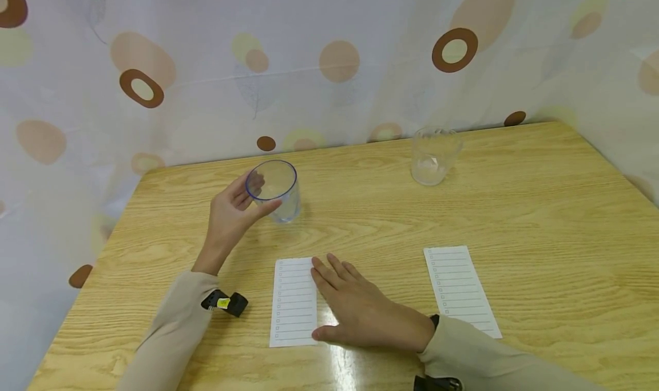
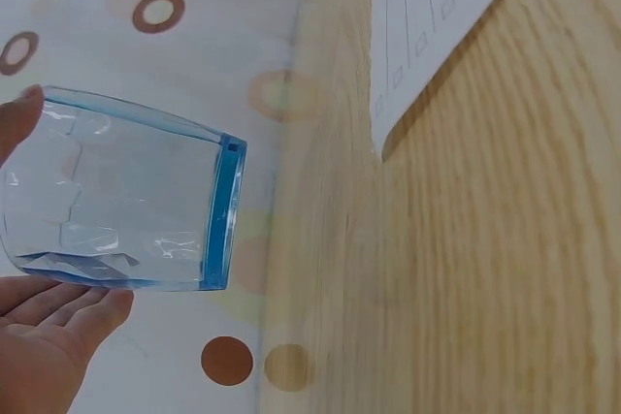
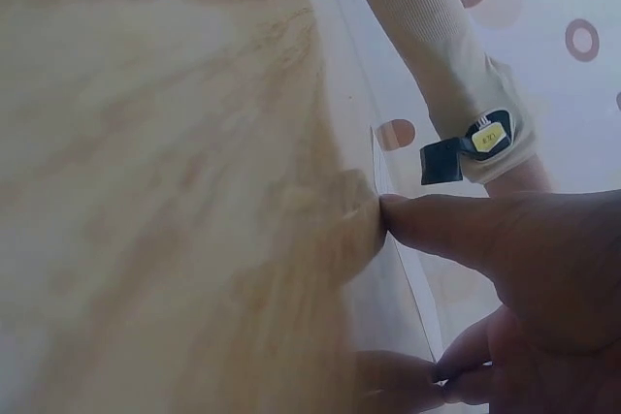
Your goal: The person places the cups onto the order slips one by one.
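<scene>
My left hand (image 1: pixel 230 214) holds a clear drinking glass (image 1: pixel 286 206) with a blue rim, thumb on the near side and fingers round the far side. In the left wrist view, the blue-tinted base of the glass (image 2: pixel 223 215) faces the tabletop, with a gap showing between them. A narrow lined paper sheet (image 1: pixel 294 305) with checkboxes lies in front of it. Along the sheet's right edge rests my right hand (image 1: pixel 362 312), its fingers extended: the fingertips touch near the top corner and the thumb near the bottom one. The right wrist view shows this thumb (image 3: pixel 437 225) at the paper's edge.
A second clear glass (image 1: pixel 431 162) stands at the back right of the wooden table (image 1: pixel 556 225). Another lined sheet (image 1: pixel 460 285) lies right of centre, partly covered by the right sleeve (image 1: pixel 479 351). A patterned curtain (image 1: pixel 309 110) hangs behind the table's far edge.
</scene>
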Available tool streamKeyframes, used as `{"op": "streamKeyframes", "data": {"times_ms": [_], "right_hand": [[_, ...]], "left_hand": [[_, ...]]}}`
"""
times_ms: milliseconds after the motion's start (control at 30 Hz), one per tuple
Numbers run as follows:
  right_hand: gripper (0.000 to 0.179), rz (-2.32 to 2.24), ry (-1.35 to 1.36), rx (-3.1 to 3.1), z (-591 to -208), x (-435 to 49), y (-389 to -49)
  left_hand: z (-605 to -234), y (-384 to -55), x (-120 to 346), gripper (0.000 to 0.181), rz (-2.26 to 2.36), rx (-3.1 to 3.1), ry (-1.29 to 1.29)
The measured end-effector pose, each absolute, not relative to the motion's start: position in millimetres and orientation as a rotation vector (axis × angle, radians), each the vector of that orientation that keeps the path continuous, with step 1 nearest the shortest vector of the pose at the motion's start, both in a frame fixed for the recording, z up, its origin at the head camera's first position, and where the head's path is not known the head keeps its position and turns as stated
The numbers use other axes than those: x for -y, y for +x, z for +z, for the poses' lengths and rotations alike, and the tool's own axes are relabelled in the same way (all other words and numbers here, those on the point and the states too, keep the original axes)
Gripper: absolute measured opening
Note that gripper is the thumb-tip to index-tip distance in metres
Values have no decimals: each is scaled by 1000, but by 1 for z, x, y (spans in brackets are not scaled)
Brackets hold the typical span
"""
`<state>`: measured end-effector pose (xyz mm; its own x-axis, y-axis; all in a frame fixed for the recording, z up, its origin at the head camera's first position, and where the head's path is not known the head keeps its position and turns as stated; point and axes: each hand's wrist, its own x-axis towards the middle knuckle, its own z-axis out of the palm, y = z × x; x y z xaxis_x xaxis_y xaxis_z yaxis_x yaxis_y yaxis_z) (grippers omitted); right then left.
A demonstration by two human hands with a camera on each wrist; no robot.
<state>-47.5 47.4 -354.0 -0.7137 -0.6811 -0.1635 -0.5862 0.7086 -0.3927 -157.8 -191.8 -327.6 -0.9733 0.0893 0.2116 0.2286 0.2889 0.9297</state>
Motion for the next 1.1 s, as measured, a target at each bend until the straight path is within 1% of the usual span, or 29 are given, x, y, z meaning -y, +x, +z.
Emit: {"op": "streamKeyframes", "data": {"times_ms": [700,1100], "right_hand": [[92,-429,-1012,-2576,-353,-46,-53],[92,-416,-1048,-2606,-351,-44,-50]], "left_hand": [[-310,-127,197,72,-1762,2412,-442],[-317,-90,204,73,-1759,2453,-438]]}}
